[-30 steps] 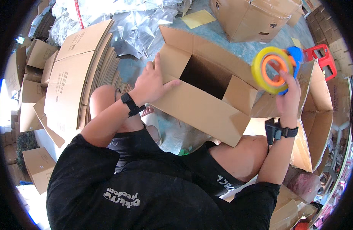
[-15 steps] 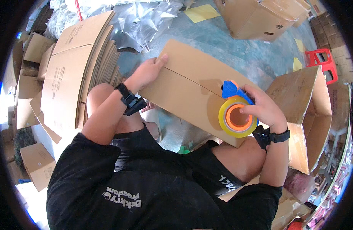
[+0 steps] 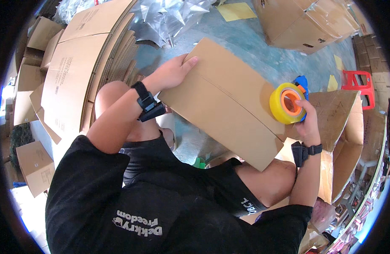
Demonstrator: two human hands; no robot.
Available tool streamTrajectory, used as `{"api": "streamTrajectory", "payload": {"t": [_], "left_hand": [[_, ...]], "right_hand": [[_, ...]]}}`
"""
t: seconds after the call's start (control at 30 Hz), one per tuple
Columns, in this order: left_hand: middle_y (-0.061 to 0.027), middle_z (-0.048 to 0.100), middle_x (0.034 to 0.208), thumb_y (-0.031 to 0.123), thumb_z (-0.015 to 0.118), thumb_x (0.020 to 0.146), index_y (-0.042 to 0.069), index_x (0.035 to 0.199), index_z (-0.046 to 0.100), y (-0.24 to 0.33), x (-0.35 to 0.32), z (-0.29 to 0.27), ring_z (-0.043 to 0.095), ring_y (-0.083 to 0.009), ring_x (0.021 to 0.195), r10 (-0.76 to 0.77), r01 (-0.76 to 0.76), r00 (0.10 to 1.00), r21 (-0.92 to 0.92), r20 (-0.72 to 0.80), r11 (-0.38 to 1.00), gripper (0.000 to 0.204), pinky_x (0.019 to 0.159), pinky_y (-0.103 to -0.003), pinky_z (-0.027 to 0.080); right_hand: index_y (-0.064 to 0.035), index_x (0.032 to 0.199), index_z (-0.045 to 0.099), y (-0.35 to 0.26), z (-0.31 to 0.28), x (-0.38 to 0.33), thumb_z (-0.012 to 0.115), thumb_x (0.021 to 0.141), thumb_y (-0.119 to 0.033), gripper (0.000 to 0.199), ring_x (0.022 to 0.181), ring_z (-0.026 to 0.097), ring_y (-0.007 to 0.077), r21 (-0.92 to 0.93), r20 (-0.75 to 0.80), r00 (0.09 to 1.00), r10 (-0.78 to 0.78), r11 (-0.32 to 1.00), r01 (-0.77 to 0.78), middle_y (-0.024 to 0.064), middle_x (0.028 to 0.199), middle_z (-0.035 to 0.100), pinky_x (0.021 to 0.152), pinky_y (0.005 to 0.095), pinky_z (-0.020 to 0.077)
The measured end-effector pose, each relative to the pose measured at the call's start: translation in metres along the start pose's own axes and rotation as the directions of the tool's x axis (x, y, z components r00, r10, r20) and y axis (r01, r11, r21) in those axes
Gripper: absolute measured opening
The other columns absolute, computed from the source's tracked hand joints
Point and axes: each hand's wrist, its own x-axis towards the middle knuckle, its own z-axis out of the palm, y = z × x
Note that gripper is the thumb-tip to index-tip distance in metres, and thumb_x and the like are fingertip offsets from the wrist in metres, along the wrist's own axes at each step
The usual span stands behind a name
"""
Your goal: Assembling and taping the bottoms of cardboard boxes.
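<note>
A brown cardboard box (image 3: 222, 101) lies slanted across the space in front of my knees, a straight seam running along its upward face. My left hand (image 3: 176, 73) grips its far left end, thumb on top and the other fingers hidden beneath. At the other end, my right hand (image 3: 308, 122) is closed around a tape dispenser (image 3: 302, 82) of blue and orange plastic. On it sits a wide yellow tape roll (image 3: 278, 103) with an orange hub. The roll hovers over or just beside the box's right edge; whether it touches I cannot tell.
A stack of flattened cartons (image 3: 81, 63) stands at my left. Silver plastic wrapping (image 3: 169, 19) lies at the far side, and a large carton (image 3: 305, 25) stands far right. An open carton (image 3: 330, 114) is beside my right arm, with a red stool (image 3: 359, 86) behind it.
The tape dispenser has moved right and turned in my right hand. My left hand still holds the box, whose face is now tilted more toward me. The whole view has shifted slightly.
</note>
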Motion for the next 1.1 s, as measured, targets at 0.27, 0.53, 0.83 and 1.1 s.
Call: {"api": "streamTrajectory", "payload": {"t": [0.27, 0.53, 0.83, 1.1], "left_hand": [[-0.0235, 0.068, 0.123, 0.053, 0.037, 0.108, 0.006, 0.145, 0.051, -0.004, 0.0, -0.007, 0.067, -0.0378, 0.112, 0.072, -0.075, 0.997, 0.127, 0.027, 0.989, 0.062, 0.098, -0.043, 0.05], [-0.0229, 0.067, 0.126, 0.054, 0.034, 0.108, 0.009, 0.145, 0.052, 0.003, 0.007, 0.005, 0.064, -0.0389, 0.117, 0.116, -0.119, 0.993, 0.146, 0.028, 0.982, 0.06, 0.102, -0.044, 0.048], [-0.0214, 0.067, 0.127, 0.054, 0.034, 0.108, 0.011, 0.146, 0.052, 0.001, 0.009, 0.005, 0.064, -0.0371, 0.117, 0.064, -0.061, 0.998, 0.171, -0.013, 0.983, 0.06, 0.101, -0.043, 0.048], [-0.0228, 0.067, 0.126, 0.044, 0.043, 0.109, 0.008, 0.143, 0.055, -0.019, 0.016, -0.003, 0.066, -0.0343, 0.115, 0.18, -0.178, 0.983, 0.042, -0.04, 0.983, 0.052, 0.101, -0.041, 0.049]], "right_hand": [[0.0039, 0.13, 0.056, 0.011, 0.007, -0.046, 0.068, 0.083, -0.011, 0.051, 0.072, 0.067, 0.0154, -0.311, 0.215, 0.969, 0.118, 0.949, -0.047, 0.0084, 0.103, 0.068, 0.063, 0.0273, 0.0552], [0.0053, 0.139, 0.049, 0.005, 0.044, -0.095, 0.069, 0.082, -0.007, 0.061, 0.113, 0.064, 0.0213, -0.285, 0.107, 0.988, -0.115, 0.948, 0.141, 0.015, 0.123, 0.065, 0.101, 0.0343, 0.0493], [-0.0001, 0.155, 0.034, 0.022, 0.099, -0.09, 0.073, 0.068, -0.013, 0.097, 0.114, 0.065, 0.0412, -0.569, 0.653, 0.555, -0.516, 0.151, 0.809, 0.0267, 0.137, 0.058, 0.097, 0.0429, 0.053], [-0.0004, 0.157, 0.032, 0.026, 0.102, -0.09, 0.083, 0.074, -0.039, 0.105, 0.101, 0.066, 0.0403, -0.537, 0.67, 0.5, -0.549, 0.106, 0.837, 0.0231, 0.121, 0.062, 0.082, 0.0429, 0.0562]]}}
